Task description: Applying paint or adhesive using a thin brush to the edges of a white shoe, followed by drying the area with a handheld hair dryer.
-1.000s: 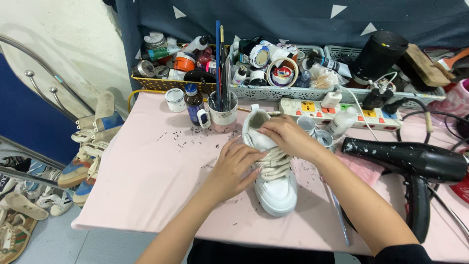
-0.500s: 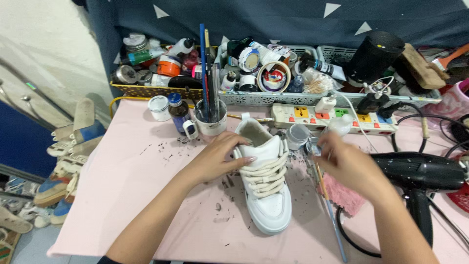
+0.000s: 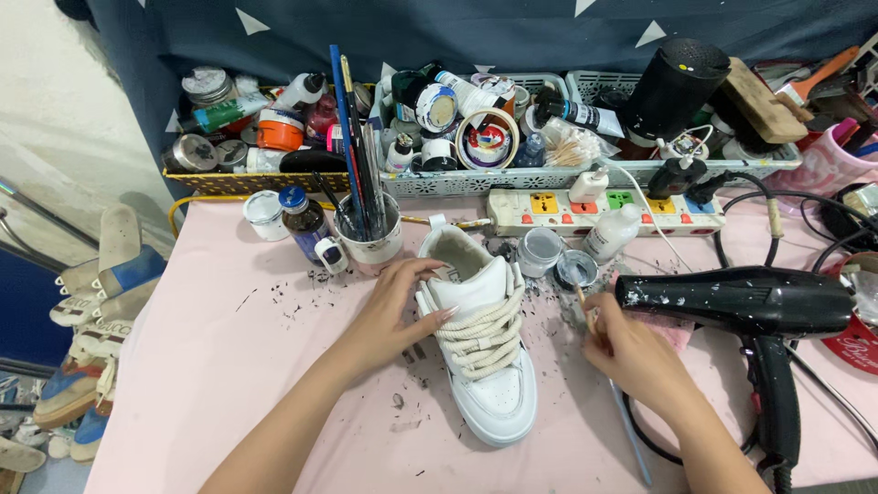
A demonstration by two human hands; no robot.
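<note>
A pink-covered bench [image 3: 229, 366], speckled with dark flecks, stands against a dark blue cloth backdrop [image 3: 512, 32] dotted with pale triangles. A pale wall [image 3: 64, 110] rises on the left, and below it worn shoes [image 3: 91, 302] lie heaped on the floor.

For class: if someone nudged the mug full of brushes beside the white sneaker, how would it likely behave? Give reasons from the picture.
The mug would probably tip rather than slide: the long brushes stand far above its rim, making it top-heavy. It looks ceramic, so likely heavy for its size and breakable. The left hand on the sneaker is close enough to bump it.
</note>
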